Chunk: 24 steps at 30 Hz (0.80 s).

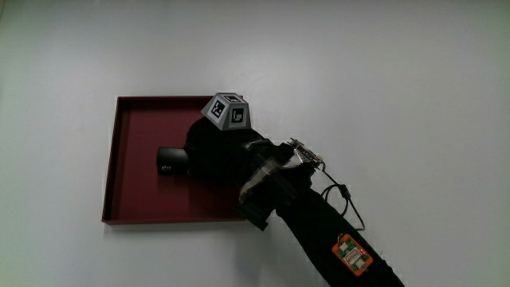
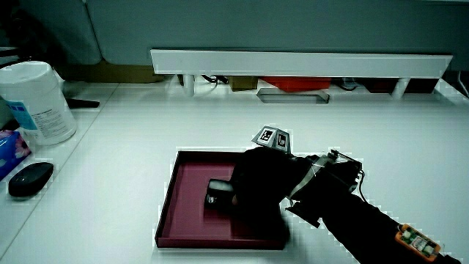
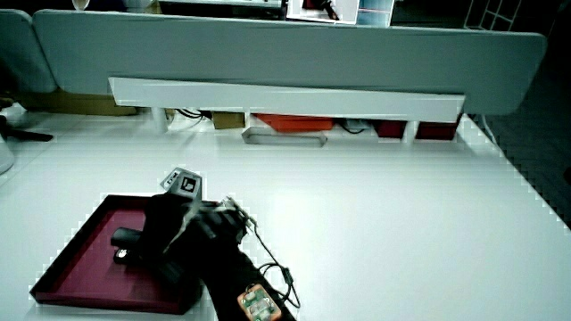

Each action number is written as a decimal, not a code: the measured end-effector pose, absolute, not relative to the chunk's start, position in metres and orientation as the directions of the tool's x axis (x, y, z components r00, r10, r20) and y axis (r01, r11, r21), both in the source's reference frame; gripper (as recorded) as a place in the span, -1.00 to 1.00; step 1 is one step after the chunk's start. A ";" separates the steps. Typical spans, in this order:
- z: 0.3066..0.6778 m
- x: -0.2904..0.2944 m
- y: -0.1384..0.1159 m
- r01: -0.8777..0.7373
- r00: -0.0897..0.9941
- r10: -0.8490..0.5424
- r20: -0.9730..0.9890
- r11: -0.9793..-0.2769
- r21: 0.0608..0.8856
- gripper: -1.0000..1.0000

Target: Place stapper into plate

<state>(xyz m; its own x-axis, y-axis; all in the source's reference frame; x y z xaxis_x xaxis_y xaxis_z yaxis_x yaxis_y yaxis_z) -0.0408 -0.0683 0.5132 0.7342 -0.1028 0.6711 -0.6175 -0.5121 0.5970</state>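
A dark red square plate (image 1: 135,191) lies on the white table and shows in both side views (image 2: 190,220) (image 3: 80,267). The black stapler (image 1: 169,159) rests low inside the plate, only its end poking out from under the hand. The gloved hand (image 1: 215,151) is over the plate's middle, curled around the stapler (image 2: 218,195), with the patterned cube (image 1: 229,110) on its back. The forearm (image 1: 319,231) crosses the plate's edge nearest the person. The fingers themselves are hidden under the hand (image 3: 165,236).
In a side view a white canister (image 2: 37,103), a black mouse (image 2: 29,178) and a blue packet (image 2: 11,150) stand at the table's edge. A low white partition (image 2: 300,62) (image 3: 285,94) closes the table, with a grey metal bracket (image 3: 284,135) beside it.
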 end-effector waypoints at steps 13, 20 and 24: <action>0.507 -0.034 -0.065 -0.638 0.707 -0.116 0.698 -0.530 0.558 -0.62; 0.478 -0.003 -0.076 -0.749 0.582 -0.108 0.806 -0.457 0.480 -0.95; 0.446 0.025 -0.083 -0.781 0.526 -0.134 0.840 -0.466 0.415 -1.00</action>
<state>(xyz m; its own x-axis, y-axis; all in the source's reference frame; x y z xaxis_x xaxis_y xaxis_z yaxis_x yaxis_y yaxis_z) 0.0254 -0.0825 0.4458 0.5262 -0.1338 0.8398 -0.7813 -0.4660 0.4153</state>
